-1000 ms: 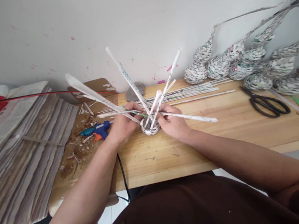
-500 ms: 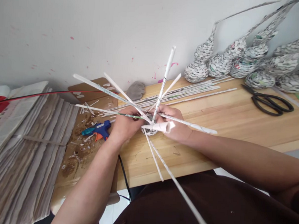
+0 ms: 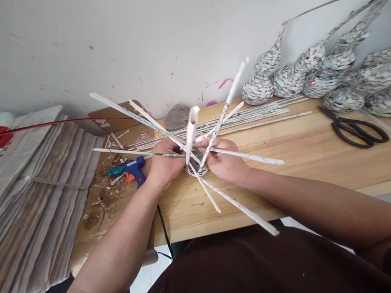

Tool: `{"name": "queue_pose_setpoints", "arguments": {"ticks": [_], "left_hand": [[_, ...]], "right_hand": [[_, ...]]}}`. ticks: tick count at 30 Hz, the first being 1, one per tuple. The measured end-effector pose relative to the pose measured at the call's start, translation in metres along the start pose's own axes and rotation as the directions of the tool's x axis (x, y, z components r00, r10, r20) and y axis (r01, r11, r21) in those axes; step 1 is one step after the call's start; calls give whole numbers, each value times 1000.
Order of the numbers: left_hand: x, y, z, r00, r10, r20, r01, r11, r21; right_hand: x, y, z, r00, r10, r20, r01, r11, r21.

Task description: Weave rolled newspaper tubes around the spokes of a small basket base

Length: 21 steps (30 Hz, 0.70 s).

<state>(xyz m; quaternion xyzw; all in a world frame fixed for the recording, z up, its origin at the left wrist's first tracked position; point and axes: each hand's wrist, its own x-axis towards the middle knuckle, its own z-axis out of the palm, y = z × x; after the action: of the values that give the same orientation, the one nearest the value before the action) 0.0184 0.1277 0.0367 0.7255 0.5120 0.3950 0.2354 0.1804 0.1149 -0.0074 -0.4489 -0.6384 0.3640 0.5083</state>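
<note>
Between my hands is a small woven paper basket [image 3: 197, 170], round and grey-white, with several rolled paper tubes sticking out of it in all directions. My left hand [image 3: 166, 162] is closed on its left side, beside a tube with a green stretch [image 3: 164, 154]. On the right side my right hand [image 3: 226, 163] grips the rim, its thumb near the base of an upright tube [image 3: 225, 108]. Another thick tube [image 3: 191, 131] stands up at the left of the opening, its hollow end facing me. My fingertips behind the weave are partly hidden.
A blue glue gun [image 3: 133, 169] lies on a stained board among paper scraps. Bundled newspapers [image 3: 49, 191] are stacked at left. Behind my hands are loose paper tubes [image 3: 269, 112] and a grey stone-like lump [image 3: 177, 117]. Black scissors [image 3: 357, 128] and woven gourd shapes [image 3: 257, 90] sit at right.
The woven piece has turned and tilted between my hands. The thick tube that pointed toward me now stands upright at left, and the long front tube has swung up and right.
</note>
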Motion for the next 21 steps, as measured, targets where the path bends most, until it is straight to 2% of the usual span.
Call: {"name": "queue_pose_setpoints", "arguments": {"ticks": [3, 7, 9, 13, 15, 18, 21], "left_hand": [[2, -6, -4, 996, -6, 85, 11, 998, -58], [4, -19, -9, 971, -51, 234, 102, 972, -212], [5, -22, -8, 977, -51, 207, 96, 973, -210], [3, -23, -2, 998, -5, 59, 15, 985, -169], [2, -21, 0, 1000, -2, 10, 4, 994, -111], [2, -19, 0, 1000, -11, -1, 11, 998, -65], [3, -18, 1, 999, -27, 32, 31, 991, -128]], "right_hand": [[1, 1, -1, 998, -52, -30, 52, 999, 0], [3, -1, -2, 999, -35, -17, 35, 999, 27], [3, -2, -3, 1000, -23, -6, 23, 999, 37], [6, -1, -3, 1000, -2, 8, 2, 998, 63], [7, 2, -3, 999, 49, -4, -48, 994, 97], [9, 5, -2, 994, 105, -24, -100, 984, 145], [9, 4, -2, 993, 115, -15, -110, 975, 192]]}}
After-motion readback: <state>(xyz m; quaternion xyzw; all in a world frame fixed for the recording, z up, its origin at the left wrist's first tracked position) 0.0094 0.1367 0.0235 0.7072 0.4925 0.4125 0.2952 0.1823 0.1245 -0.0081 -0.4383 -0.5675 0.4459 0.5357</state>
